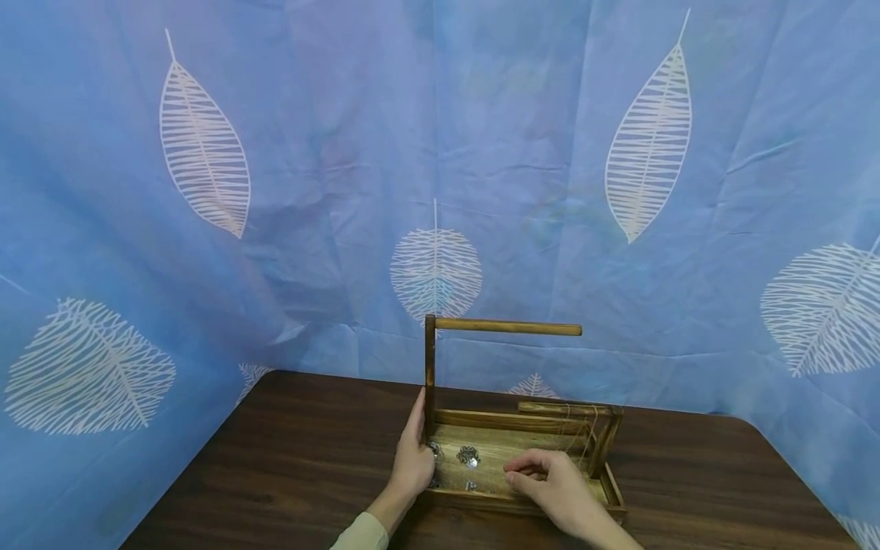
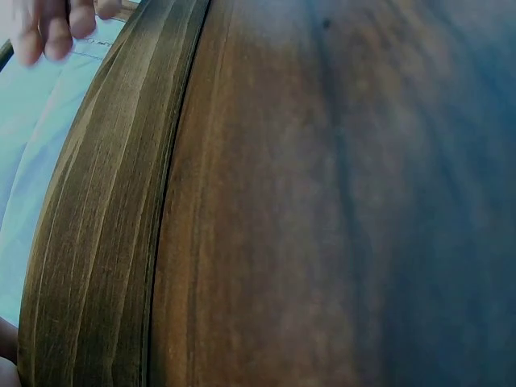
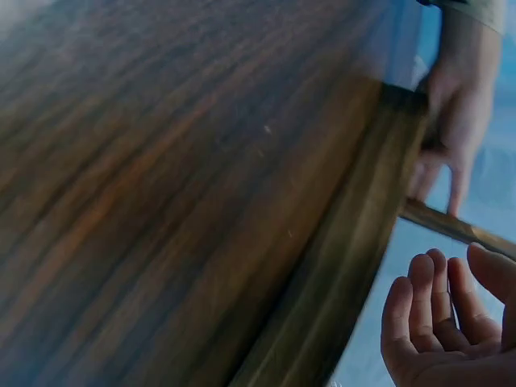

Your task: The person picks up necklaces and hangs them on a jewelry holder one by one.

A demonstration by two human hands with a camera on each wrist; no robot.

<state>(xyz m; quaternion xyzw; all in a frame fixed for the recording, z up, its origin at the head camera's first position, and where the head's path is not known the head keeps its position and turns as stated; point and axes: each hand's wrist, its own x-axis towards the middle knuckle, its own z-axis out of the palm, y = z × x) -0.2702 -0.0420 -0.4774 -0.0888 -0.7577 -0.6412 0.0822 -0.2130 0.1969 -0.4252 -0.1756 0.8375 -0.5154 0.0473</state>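
My left grip (image 1: 412, 462) holding a brown wooden tray stand (image 1: 493, 419), right grip (image 1: 553, 483) relaxed near a silvery coiled chain (image 1: 468, 454), dark wood-grain desk (image 1: 296, 443)

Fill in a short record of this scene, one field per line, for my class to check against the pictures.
Stand: wooden tray with a post and bar at each end
Left bar: higher, looks bare
Right bar: lower, thin strands hanging from it
In tray: small silvery pieces, too small to identify
Left hand: against the tray's left end
Right hand: over the tray, fingers bent, nothing visible held
Surface: dark wooden table
Backdrop: blue cloth, white leaf prints
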